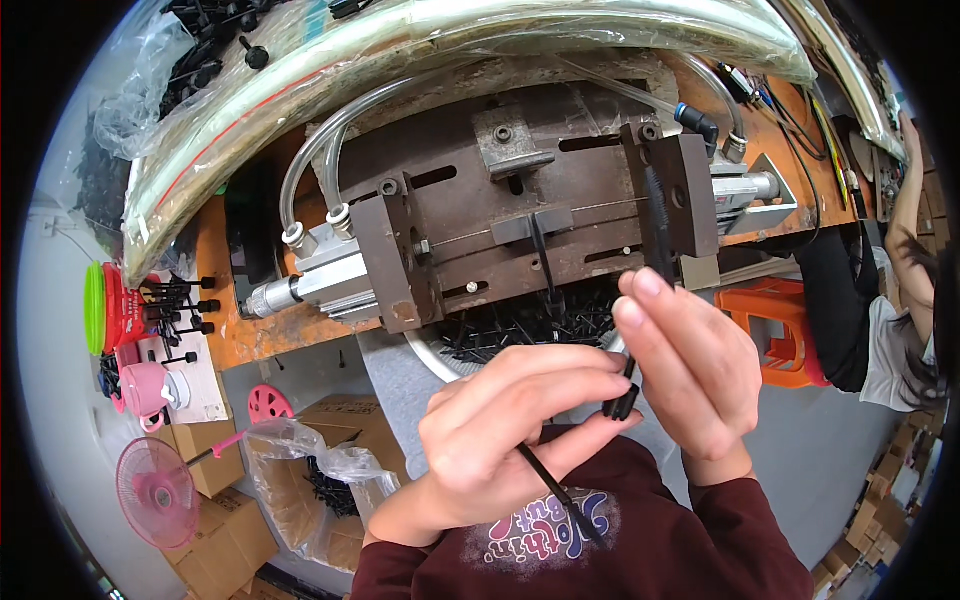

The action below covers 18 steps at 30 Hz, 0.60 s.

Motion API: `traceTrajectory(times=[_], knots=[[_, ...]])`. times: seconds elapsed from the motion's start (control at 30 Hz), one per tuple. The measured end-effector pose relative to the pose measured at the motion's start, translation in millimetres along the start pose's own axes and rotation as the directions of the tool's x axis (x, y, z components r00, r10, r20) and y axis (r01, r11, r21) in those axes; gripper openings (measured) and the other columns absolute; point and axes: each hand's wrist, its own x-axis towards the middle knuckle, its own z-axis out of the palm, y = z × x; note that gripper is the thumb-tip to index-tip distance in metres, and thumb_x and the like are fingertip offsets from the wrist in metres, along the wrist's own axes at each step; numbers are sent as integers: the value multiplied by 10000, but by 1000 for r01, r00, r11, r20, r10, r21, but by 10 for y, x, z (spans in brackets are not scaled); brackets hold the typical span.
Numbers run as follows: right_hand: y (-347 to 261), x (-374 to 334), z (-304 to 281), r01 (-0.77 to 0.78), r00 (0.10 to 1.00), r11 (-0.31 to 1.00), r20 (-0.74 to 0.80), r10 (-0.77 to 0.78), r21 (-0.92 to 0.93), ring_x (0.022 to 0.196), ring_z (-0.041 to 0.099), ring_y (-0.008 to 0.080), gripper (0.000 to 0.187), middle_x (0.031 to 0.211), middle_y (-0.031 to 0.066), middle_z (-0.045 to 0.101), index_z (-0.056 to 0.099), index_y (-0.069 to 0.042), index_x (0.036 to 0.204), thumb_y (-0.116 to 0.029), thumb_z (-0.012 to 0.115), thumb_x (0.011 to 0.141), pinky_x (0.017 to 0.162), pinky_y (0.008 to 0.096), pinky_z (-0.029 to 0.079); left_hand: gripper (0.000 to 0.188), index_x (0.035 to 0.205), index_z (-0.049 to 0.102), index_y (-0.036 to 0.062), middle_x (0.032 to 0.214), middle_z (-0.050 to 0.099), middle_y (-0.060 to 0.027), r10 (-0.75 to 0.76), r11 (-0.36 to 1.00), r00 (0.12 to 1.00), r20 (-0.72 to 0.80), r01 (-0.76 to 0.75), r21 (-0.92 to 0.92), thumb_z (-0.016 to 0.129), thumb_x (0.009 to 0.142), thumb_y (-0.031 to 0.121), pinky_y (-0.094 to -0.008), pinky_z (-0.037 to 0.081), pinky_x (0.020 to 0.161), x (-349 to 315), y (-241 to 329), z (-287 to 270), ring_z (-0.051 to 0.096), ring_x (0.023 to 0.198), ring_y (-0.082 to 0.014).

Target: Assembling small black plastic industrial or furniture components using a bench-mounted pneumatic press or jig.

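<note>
The thin black plastic cable tie (560,490) lies between the two hands, in front of the chest of the person. Its long axis runs from about 11 o'clock to 5 o'clock: the lower end goes down over the dark red sweatshirt (640,550), and the upper end disappears under the fingers of the left hand (520,430). The left hand is clenched around the middle of this strip. At 2 o'clock from that grip there is a small black plastic piece (622,402), and the right hand (690,370) pinches it between thumb and fingers. I cannot tell if this piece is the head of the same tie or a separate part. The right hand is nearer to the small piece, the left hand is nearer to the long strip.

At 12 o'clock from the hands stands a rusty brown metal jig with slots and bolts (530,220), with a silver pneumatic cylinder (300,285) at its 9 o'clock side. A heap of loose black ties (520,320) lies just under the jig. At 8 o'clock is a cardboard box lined with clear plastic bag (320,480), and at 3 o'clock an orange plastic stool (775,315), beside another person
</note>
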Motion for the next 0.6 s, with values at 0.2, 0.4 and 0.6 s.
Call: traceTrajectory(times=[0.2,0.4,0.6], knots=[[91,-88,18,-186,968,976,-148,201,112,1011,663,329,359,1160,241,601,603,87,1158,78,669,805,839,370,581,326,910,712,17,889,700,-106,86,896,992,-92,-37,443,837,609,10,-253,512,575,-18,-215,76,646,665,-147],[77,-92,-64,-248,960,945,-78,269,215,1102,614,405,401,1255,295,526,497,112,1289,-59,547,929,960,454,503,243,896,721,53,1128,695,-80,60,719,998,19,-57,693,804,673,103,-230,435,503,8,-274,105,604,566,-133],[73,-150,-133,-304,947,935,-45,317,181,1079,625,415,470,1296,326,483,443,100,1312,-32,607,893,943,446,515,227,878,716,64,1126,697,-60,8,706,1000,26,-25,707,805,674,108,-232,445,514,112,-227,89,608,567,-139]])
